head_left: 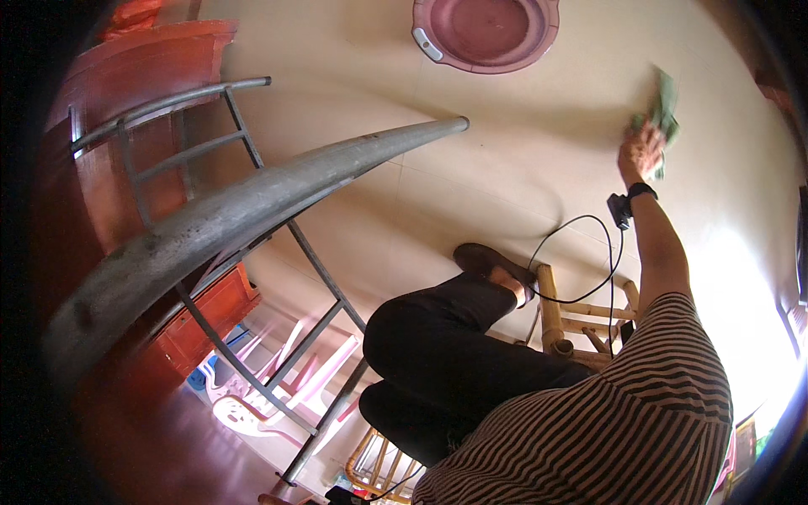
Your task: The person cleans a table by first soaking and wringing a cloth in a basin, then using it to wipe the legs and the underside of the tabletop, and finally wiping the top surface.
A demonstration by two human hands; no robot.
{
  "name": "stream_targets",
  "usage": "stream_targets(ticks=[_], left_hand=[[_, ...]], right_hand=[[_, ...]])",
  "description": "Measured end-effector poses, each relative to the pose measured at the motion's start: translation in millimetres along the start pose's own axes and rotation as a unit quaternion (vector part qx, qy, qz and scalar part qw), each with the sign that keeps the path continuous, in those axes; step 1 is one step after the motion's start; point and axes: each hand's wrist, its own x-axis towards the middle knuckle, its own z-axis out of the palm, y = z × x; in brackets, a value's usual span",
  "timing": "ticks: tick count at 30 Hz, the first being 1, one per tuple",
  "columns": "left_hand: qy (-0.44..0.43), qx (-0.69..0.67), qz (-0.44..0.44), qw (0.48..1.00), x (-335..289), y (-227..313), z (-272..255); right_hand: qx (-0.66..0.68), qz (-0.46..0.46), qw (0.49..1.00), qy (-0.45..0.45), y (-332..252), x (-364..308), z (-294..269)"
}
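My right hand [643, 151] is stretched far out at the upper right, with a dark band and a small black device [621, 209] at its wrist. It is closed on a green cloth [663, 105], which lies against the pale tiled floor. Motion blurs both the fingers and the cloth. To the left of that hand, at the top edge, a round mauve plastic basin [484, 34] stands on the floor. Nothing of my left hand shows.
A grey metal tube frame [278, 181] with rungs spans the left and centre, close by. Behind it are red wooden furniture [210, 324] and pink plastic chairs [324, 370]. Beside my dark-clad legs [454, 337] stands a bamboo stool [551, 311], and a black cable [581, 220] loops above it.
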Motion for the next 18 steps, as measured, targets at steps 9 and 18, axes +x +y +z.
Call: stream_targets(ticks=[9, 18], left_hand=[[-0.045, -0.041, -0.090, 0.994, 1.7, 26.3, 0.9], [-0.006, -0.016, 0.013, 1.000, 9.3, 7.6, 5.4]], right_hand=[[-0.212, 0.128, 0.948, -0.200, 130.6, -45.2, 34.0], [0.854, 0.082, 0.456, -0.237, -71.2, 38.9, -137.9]])
